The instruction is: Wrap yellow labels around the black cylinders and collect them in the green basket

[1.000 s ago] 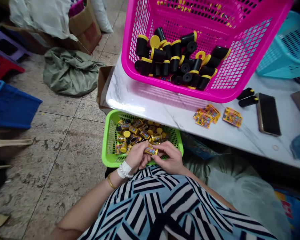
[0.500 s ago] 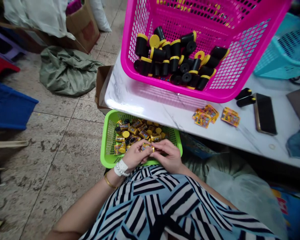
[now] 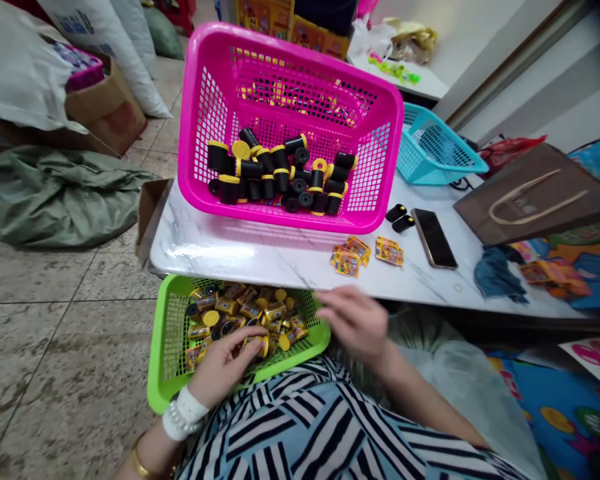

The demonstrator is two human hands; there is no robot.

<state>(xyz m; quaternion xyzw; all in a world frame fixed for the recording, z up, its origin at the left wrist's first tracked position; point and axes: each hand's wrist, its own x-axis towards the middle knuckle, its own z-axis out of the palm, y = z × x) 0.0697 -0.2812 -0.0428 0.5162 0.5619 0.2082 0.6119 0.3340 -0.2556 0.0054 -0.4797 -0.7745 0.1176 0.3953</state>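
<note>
My left hand (image 3: 224, 365) is closed round a small canister (image 3: 260, 345) with a yellow printed wrapper, low over the green basket (image 3: 161, 353). In that basket lies a heap of similar wrapped canisters (image 3: 253, 309) with yellow and black ends. My right hand (image 3: 355, 323) is up by the table's front edge, apart from the left and smeared by motion; whether anything is in its fingers does not show. Beyond it on the table lie two small groups of printed yellow labels (image 3: 347, 261). A pink basket (image 3: 290, 223) farther back holds plain black canisters (image 3: 280, 160) with yellow lids.
Right of the pink basket are two black canisters (image 3: 399, 218), a phone (image 3: 434, 238), a blue basket (image 3: 435, 150) and a brown paper bag (image 3: 510, 200). The white marble-patterned table (image 3: 220, 250) overhangs the green basket's far edge. Green cloth (image 3: 55, 193) lies on the floor at left.
My right hand has left the canister and moved up and right toward the table edge. My left hand still has the canister. The camera view has shifted, showing more of the table's far side.
</note>
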